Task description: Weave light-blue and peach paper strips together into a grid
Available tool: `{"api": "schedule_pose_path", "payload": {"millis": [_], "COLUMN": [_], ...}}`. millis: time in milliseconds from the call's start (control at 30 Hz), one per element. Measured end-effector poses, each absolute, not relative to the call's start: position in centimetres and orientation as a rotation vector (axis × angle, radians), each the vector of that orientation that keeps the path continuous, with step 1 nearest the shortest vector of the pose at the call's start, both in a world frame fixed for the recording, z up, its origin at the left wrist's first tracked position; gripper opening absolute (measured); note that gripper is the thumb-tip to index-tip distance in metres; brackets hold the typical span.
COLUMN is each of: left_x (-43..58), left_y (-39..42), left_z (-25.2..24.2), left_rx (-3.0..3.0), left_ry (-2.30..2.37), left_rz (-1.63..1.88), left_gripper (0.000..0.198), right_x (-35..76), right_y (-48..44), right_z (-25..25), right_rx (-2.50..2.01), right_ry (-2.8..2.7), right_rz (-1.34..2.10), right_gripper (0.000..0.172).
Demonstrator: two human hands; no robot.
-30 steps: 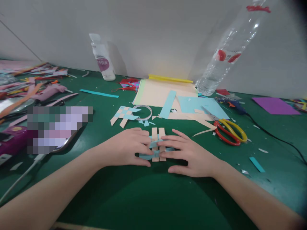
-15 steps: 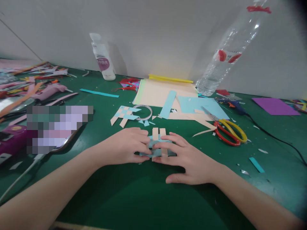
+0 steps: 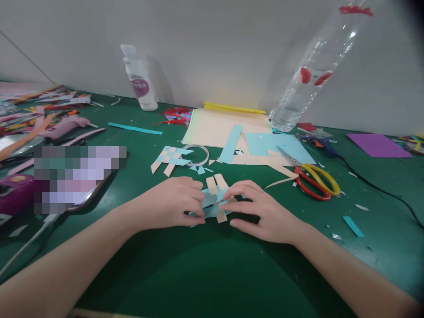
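Note:
Crossed light blue and cream paper strips (image 3: 213, 198) lie partly woven between my hands on the green table, the cream ones running away from me. My left hand (image 3: 179, 201) is closed at their left end, its thumb and fingers pinching the blue strips. My right hand (image 3: 265, 212) has its fingers apart, with fingertips resting on the right side of the weave and the thumb held off near the table. Those fingers hide part of the right end. Just behind lies a finished-looking woven blue and cream piece (image 3: 170, 157), beside a clear tape roll (image 3: 200, 152).
Scissors (image 3: 318, 181) with red and yellow handles lie right of the cream paper sheets (image 3: 212, 128) and blue sheet (image 3: 281, 145). A plastic bottle (image 3: 308, 84) and a white bottle (image 3: 141, 84) stand at the wall. Left is a blurred-out phone (image 3: 89, 196); right, a glue gun (image 3: 323, 145).
The strips have turned slightly, their cream ends now slanting to the left at the far side. My right hand has lifted and shifted a little, its fingers drawn closer to the thumb.

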State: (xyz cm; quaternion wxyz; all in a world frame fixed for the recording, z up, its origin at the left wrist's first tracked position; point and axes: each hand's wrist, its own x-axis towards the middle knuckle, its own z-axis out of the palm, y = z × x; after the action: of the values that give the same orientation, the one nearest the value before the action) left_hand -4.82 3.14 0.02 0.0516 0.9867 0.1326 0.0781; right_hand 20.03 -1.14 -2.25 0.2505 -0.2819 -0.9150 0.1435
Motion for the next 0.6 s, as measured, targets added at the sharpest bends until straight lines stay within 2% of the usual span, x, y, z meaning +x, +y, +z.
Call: {"api": "schedule_pose_path", "payload": {"millis": [100,200,433,600], "left_x": [-4.7,-4.4,-4.3,-4.2], "left_y": [2.9,2.7,2.6,2.6], "left_z": [0.2,0.4,-0.3,-0.6], "left_rx": [3.001,2.982,3.069,3.068], "left_ry": [0.399,0.399,0.46,0.445], "left_rz": [0.252,0.256,0.36,0.351], "left_gripper": [0.025,0.021,0.014,0.015], "right_x": [20.1,20.1,19.7,19.0], "right_y": [-1.0,-0.9,-1.1,-1.5], "right_z": [-2.5,-2.6,-3.1,-3.3], "right_rx": [-0.932,-1.065,-1.099,-1.208], "right_ry": [-2.366,-2.39,-2.618,-2.643], "right_rz": [0.441,0.438,0.31,0.266], "right_gripper": [0.035,0.043,0.066,0.069]}}
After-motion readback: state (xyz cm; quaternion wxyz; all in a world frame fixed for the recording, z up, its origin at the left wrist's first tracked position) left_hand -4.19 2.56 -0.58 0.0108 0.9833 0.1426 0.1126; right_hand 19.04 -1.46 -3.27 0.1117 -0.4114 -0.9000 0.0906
